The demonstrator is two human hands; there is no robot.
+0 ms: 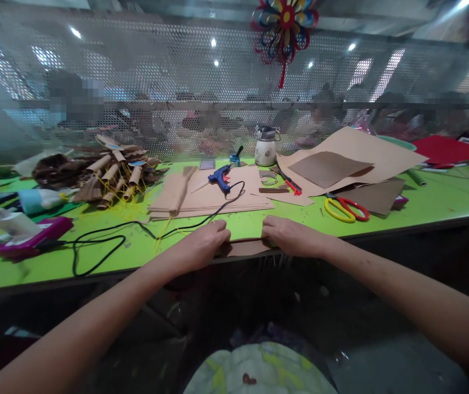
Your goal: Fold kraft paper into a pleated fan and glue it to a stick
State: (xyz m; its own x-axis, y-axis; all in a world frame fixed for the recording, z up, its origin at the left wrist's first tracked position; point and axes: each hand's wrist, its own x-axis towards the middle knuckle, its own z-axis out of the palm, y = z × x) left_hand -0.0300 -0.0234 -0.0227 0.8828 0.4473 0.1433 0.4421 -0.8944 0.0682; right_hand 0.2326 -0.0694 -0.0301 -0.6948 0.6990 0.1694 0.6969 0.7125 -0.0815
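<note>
Left hand (209, 241): gripping brown paper (247, 249) at table's (456, 203) front edge.
Right hand (288, 234): gripping its right end.
Glue gun (220, 178): on paper sheets (205, 200), back from that edge.

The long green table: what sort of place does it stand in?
Probably a paper-craft workshop: a blue plastic glue gun lies on light-brown paper sheets, and yellow-and-red-handled scissors lie nearby.

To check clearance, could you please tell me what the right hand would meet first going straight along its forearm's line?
The right hand would probably meet the brown paper stack first, though depth is unclear and it might brush the left hand.
</note>
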